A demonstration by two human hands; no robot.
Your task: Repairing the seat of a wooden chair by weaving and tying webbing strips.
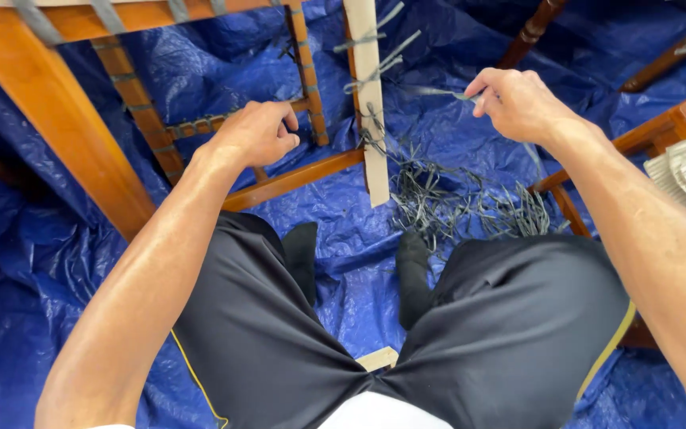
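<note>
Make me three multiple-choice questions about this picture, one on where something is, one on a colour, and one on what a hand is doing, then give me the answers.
1. Where does the pile of loose grey strands lie?
A. On the blue tarp, by the pale wooden slat
B. On the person's lap
C. On top of the wooden chair frame

2. What colour is the sheet that covers the floor?
A. Green
B. Blue
C. White

3. What is the right hand doing?
A. Resting flat on the knee
B. Hanging open and empty
C. Pinching a thin grey strand

Answers:
1. A, the strands lie on the tarp just right of the slat.
2. B, the crinkled tarp is blue all around.
3. C, the right hand has its fingers closed on a strand, while the left hand is curled by the chair frame.
</note>
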